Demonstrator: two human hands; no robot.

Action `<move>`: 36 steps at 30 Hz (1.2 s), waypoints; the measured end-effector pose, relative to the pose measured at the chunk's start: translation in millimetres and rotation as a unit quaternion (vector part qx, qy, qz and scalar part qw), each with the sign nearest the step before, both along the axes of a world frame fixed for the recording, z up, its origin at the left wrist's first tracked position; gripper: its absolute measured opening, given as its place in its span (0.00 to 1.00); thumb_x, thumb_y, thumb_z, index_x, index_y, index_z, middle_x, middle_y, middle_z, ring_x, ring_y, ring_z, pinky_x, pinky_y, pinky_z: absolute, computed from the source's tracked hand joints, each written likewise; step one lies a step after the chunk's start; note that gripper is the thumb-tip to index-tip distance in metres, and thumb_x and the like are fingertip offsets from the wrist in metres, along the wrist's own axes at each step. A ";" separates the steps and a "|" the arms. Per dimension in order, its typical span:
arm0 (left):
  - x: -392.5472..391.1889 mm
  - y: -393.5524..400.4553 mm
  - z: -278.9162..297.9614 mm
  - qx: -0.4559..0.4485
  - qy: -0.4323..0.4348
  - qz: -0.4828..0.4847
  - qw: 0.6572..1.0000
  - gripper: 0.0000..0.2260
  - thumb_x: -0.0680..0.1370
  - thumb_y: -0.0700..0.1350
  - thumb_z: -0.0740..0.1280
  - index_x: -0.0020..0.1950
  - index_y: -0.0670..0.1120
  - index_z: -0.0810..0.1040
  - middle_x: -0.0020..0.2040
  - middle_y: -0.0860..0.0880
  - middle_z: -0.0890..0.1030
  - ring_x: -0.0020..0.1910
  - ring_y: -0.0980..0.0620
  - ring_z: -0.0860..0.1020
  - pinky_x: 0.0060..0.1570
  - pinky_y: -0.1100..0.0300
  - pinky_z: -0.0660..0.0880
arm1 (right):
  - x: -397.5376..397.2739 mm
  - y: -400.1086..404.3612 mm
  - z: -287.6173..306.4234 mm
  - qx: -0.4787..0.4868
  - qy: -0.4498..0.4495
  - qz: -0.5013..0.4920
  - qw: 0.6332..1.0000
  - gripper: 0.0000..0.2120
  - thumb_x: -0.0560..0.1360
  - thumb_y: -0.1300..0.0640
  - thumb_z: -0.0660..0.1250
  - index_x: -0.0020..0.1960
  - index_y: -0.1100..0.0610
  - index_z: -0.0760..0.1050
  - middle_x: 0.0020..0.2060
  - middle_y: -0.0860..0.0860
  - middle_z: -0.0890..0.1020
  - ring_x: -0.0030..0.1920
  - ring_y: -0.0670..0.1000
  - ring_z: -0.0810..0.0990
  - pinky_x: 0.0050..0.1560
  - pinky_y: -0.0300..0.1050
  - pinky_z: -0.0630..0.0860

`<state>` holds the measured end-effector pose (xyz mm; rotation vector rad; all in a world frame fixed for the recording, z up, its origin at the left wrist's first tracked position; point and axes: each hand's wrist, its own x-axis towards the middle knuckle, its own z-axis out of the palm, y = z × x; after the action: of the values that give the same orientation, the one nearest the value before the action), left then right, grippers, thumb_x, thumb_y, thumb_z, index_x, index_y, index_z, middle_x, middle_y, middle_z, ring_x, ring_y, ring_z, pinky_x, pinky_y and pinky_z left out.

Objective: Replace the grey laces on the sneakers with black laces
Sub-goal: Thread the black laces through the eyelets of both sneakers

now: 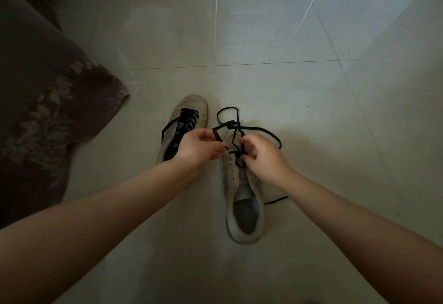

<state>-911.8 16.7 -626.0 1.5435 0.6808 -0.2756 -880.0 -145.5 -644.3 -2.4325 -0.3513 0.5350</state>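
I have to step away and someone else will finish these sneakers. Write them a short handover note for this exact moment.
Left hand: pinches one run of the black lace beside the right sneaker.
Right hand: fingers curled on the lace at the eyelets near the toe end.
Left sneaker: on the floor, already carrying black lacing.
Right sneaker: on the floor, only the front eyelets threaded; loose lace loops beyond the toe, and one end lies by its right side.
Left: thread the remaining eyelets toward the ankle opening. No grey laces are in view.

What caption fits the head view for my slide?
Left hand and right hand thread a black lace through the near sneaker; the far sneaker is laced.
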 end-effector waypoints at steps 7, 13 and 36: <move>-1.8 2.5 -6.6 0.004 0.007 0.017 1.000 0.07 0.72 0.35 0.71 0.49 0.41 0.77 0.45 0.43 0.82 0.44 0.50 0.82 0.40 0.64 0.79 | 29.0 0.1 7.8 0.141 0.020 -0.166 0.976 0.09 0.76 0.66 0.63 0.53 0.58 0.77 0.37 0.45 0.77 0.33 0.41 0.78 0.36 0.30 0.71; -6.8 -4.1 -19.3 0.015 0.037 0.015 0.999 0.07 0.71 0.35 0.73 0.44 0.43 0.77 0.46 0.42 0.82 0.46 0.48 0.82 0.45 0.60 0.80 | 37.1 -7.2 11.7 0.140 -0.038 -0.207 0.967 0.09 0.76 0.63 0.64 0.55 0.55 0.76 0.55 0.52 0.77 0.53 0.47 0.77 0.52 0.33 0.69; -16.1 -28.0 -35.3 0.019 0.025 0.071 0.997 0.09 0.68 0.39 0.76 0.37 0.45 0.76 0.35 0.50 0.78 0.37 0.55 0.78 0.39 0.66 0.76 | -21.7 2.8 -20.7 0.075 0.015 -0.070 0.995 0.11 0.73 0.58 0.71 0.55 0.54 0.82 0.37 0.46 0.71 0.39 0.45 0.71 0.42 0.42 0.72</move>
<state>-927.9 -11.3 -661.3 1.5209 0.8343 -0.1955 -901.6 -142.7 -665.0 -2.2806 -0.1986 0.4662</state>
